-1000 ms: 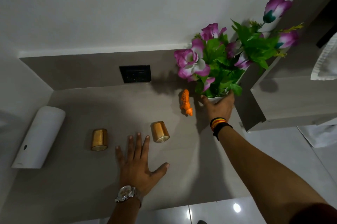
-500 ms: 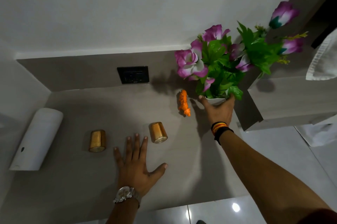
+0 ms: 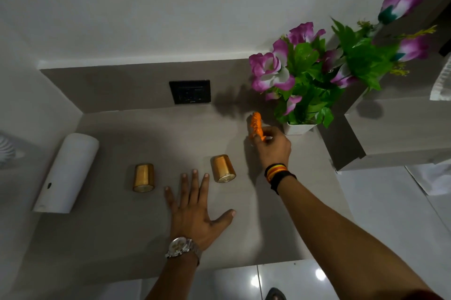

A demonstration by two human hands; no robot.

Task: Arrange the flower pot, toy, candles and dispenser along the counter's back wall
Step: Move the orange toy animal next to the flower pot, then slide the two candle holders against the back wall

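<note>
The white flower pot (image 3: pixel 298 128) with purple flowers and green leaves stands in the counter's back right corner. Just left of it, my right hand (image 3: pixel 272 147) is closed on the orange tiger toy (image 3: pixel 256 125). Two gold candles stand mid-counter, one (image 3: pixel 143 177) to the left and one (image 3: pixel 223 168) to the right. Between them, nearer the front, my left hand (image 3: pixel 194 212) lies flat on the counter with fingers spread. The white cylindrical dispenser (image 3: pixel 66 173) is at the far left beside the side wall.
A black socket plate (image 3: pixel 189 91) is set in the grey back wall. A wooden shelf unit (image 3: pixel 400 129) juts in at the right, beside the pot. The counter's front edge (image 3: pixel 219 273) runs above a glossy white floor.
My right hand let go of the flower pot, which now stands in the back right corner, and moved left to take hold of the orange toy. My left hand stayed flat.
</note>
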